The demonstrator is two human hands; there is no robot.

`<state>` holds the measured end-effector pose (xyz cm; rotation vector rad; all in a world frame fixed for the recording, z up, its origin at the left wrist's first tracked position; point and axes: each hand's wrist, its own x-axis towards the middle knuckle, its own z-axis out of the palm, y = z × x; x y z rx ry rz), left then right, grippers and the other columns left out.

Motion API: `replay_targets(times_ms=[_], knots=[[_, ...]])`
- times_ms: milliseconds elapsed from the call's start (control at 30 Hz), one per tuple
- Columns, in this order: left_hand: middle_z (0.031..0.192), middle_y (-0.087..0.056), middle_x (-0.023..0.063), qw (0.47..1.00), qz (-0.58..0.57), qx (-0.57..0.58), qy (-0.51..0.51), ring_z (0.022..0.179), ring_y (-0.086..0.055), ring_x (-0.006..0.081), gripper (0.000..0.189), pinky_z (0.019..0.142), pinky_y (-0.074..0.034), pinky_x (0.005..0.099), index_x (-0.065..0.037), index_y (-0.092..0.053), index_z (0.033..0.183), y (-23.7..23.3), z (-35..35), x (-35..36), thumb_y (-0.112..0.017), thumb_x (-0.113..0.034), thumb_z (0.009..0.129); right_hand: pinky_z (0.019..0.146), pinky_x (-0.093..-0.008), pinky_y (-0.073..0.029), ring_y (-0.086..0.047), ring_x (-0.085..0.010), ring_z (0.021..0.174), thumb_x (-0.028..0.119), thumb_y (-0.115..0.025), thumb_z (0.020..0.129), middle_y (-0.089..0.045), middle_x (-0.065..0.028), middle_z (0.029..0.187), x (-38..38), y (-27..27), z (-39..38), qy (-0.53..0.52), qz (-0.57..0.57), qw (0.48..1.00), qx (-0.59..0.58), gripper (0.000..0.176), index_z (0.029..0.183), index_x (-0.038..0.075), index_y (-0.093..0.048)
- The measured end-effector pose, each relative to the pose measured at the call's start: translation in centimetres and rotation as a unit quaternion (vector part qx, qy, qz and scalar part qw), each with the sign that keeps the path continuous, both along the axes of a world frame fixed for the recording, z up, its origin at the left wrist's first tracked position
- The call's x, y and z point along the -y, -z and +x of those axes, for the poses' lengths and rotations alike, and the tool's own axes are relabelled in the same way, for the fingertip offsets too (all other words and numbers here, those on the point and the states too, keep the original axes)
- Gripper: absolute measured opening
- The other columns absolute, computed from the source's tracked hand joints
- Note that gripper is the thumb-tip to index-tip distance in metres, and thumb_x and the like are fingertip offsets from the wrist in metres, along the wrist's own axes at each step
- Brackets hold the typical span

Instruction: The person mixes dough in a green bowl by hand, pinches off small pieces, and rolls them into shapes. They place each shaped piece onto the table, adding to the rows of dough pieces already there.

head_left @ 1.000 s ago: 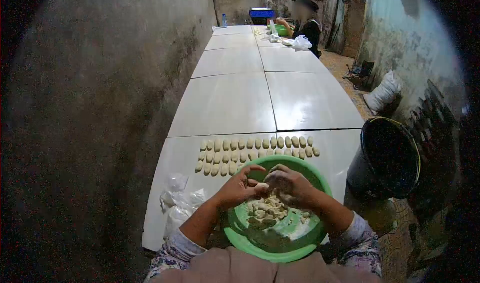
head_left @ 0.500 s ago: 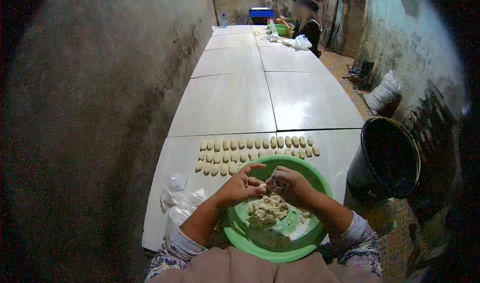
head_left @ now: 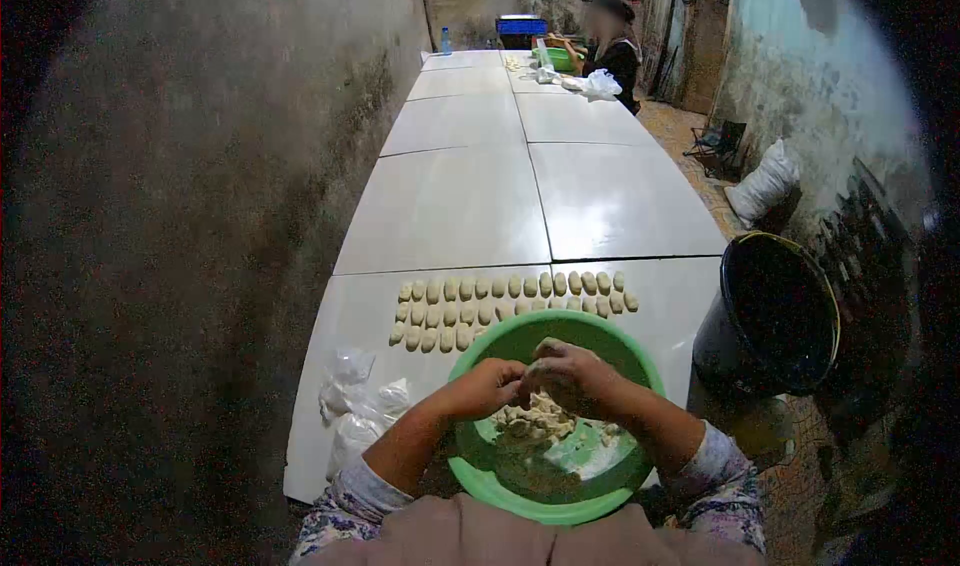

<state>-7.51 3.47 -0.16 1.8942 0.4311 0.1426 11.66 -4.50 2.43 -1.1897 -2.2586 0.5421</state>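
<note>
A wide green basin (head_left: 480, 483) stands at the near edge of the white table, with pale dough pieces (head_left: 535, 418) and loose flour (head_left: 590, 456) inside. Over the basin my left hand (head_left: 487, 387) has its fingers drawn together, touching my right hand. My right hand (head_left: 568, 374) is curled above the dough, its fingers dusted with white. Whatever lies between the two hands is hidden by the fingers. Beyond the basin, small oval dough pieces (head_left: 450, 313) lie in three rows.
Plastic bags (head_left: 352, 396) of white powder lie left of the basin. A tall black bucket (head_left: 712, 341) stands at the right. At the table's far end (head_left: 465, 61), a person (head_left: 612, 56) is beside another green basin (head_left: 556, 59). A white sack (head_left: 765, 181) leans near the right wall.
My left hand's fingers have closed in and its raised index finger has come down. My right hand has turned over slightly, and the small dough piece seen between them is now hidden.
</note>
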Motion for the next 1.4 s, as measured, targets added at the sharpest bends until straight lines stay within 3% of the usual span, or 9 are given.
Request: replay_targets(times_ms=[167, 300, 400, 600, 667, 800, 967, 1300, 1400], knots=[[0.088, -0.06, 0.0115, 0.999, 0.021, -0.012, -0.039, 0.079, -0.06, 0.0206, 0.02, 0.075, -0.048, 0.037, -0.001, -0.053, 0.099, 1.0, 0.1, -0.2, -0.04, -0.015, 0.092, 0.074, -0.0362, -0.049, -0.058, -0.0339, 0.089, 0.006, -0.061, 0.073, -0.058, -0.0131, 0.088, -0.3, 1.9, 0.8, 0.074, -0.022, 0.979, -0.19, 0.028, 0.099, 0.004, -0.052], [0.093, -0.056, 0.0204, 0.983, 0.18, 0.028, -0.031, 0.085, -0.054, 0.0373, 0.021, 0.077, -0.043, 0.0425, -0.001, -0.049, 0.099, 2.2, 0.4, -0.2, -0.038, -0.018, 0.091, 0.07, -0.035, -0.047, -0.058, -0.0257, 0.074, 0.014, -0.061, 0.081, -0.058, -0.0155, 0.078, 0.1, 0.4, -0.8, 0.122, -0.129, 0.977, -0.116, 0.021, 0.094, 0.001, -0.05], [0.096, -0.055, 0.0219, 0.989, 0.146, -0.004, -0.021, 0.089, -0.053, 0.0392, 0.021, 0.079, -0.043, 0.0429, -0.002, -0.048, 0.1, 2.8, 0.5, -0.2, -0.039, -0.018, 0.091, 0.065, -0.0341, -0.047, -0.059, -0.0238, 0.07, 0.012, -0.059, 0.083, -0.059, -0.0122, 0.078, -0.3, 2.1, -0.7, 0.11, -0.171, 0.963, -0.177, 0.017, 0.094, 0.002, -0.051], [0.094, -0.057, 0.0169, 0.998, 0.05, 0.004, -0.033, 0.088, -0.056, 0.0306, 0.022, 0.08, -0.043, 0.0379, 0.0, -0.048, 0.106, 1.4, 0.7, 0.4, -0.043, -0.014, 0.088, 0.066, -0.0328, -0.046, -0.056, -0.0227, 0.072, 0.002, -0.058, 0.08, -0.056, -0.0119, 0.079, -0.2, 1.8, -0.4, 0.115, -0.079, 0.983, -0.123, 0.014, 0.093, 0.003, -0.052], [0.094, -0.057, 0.0174, 0.986, 0.148, 0.077, -0.028, 0.085, -0.056, 0.0304, 0.021, 0.078, -0.044, 0.0375, 0.0, -0.049, 0.104, 1.6, 0.4, 0.2, -0.046, -0.01, 0.086, 0.07, -0.0319, -0.046, -0.056, -0.0212, 0.076, -0.001, -0.056, 0.079, -0.055, -0.0122, 0.081, -0.2, 2.1, -0.2, 0.133, -0.094, 0.98, -0.115, 0.016, 0.094, 0.002, -0.052], [0.082, -0.059, 0.0164, 0.99, 0.11, 0.034, -0.076, 0.075, -0.057, 0.032, 0.014, 0.07, -0.045, 0.0398, 0.0, -0.054, 0.094, 0.5, 0.5, 0.5, -0.049, -0.01, 0.084, 0.075, -0.0319, -0.045, -0.056, -0.0213, 0.079, 0.005, -0.056, 0.083, -0.056, -0.0141, 0.084, -0.3, 2.4, -0.2, 0.089, -0.067, 0.973, -0.2, 0.018, 0.099, 0.0, -0.05], [0.082, -0.06, 0.0144, 0.976, 0.21, 0.007, -0.052, 0.074, -0.06, 0.0276, 0.024, 0.071, -0.047, 0.0374, -0.001, -0.053, 0.099, 1.6, 0.5, 0.3, -0.042, -0.022, 0.091, 0.068, -0.0329, -0.046, -0.056, -0.0205, 0.071, 0.007, -0.055, 0.085, -0.057, -0.0151, 0.078, -0.3, 2.1, -0.7, 0.152, -0.141, 0.974, -0.093, 0.012, 0.093, -0.001, -0.049], [0.095, -0.058, 0.0209, 0.982, 0.185, -0.01, -0.036, 0.087, -0.057, 0.0378, 0.025, 0.075, -0.045, 0.0442, -0.005, -0.048, 0.109, 0.7, 0.6, 0.7, -0.043, -0.02, 0.091, 0.066, -0.0343, -0.047, -0.06, -0.0304, 0.074, 0.011, -0.062, 0.081, -0.06, -0.0178, 0.082, -0.3, 2.2, 0.2, 0.115, -0.077, 0.986, -0.098, 0.023, 0.096, 0.0, -0.05], [0.097, -0.058, 0.0203, 0.975, 0.211, -0.027, -0.066, 0.088, -0.057, 0.0383, 0.025, 0.073, -0.045, 0.0454, -0.005, -0.049, 0.108, 0.9, 0.6, 0.8, -0.047, -0.021, 0.089, 0.069, -0.036, -0.047, -0.061, -0.0305, 0.078, 0.015, -0.059, 0.083, -0.061, -0.0187, 0.088, -0.4, 2.3, 0.2, 0.175, -0.153, 0.972, -0.036, 0.02, 0.095, 0.0, -0.052]])
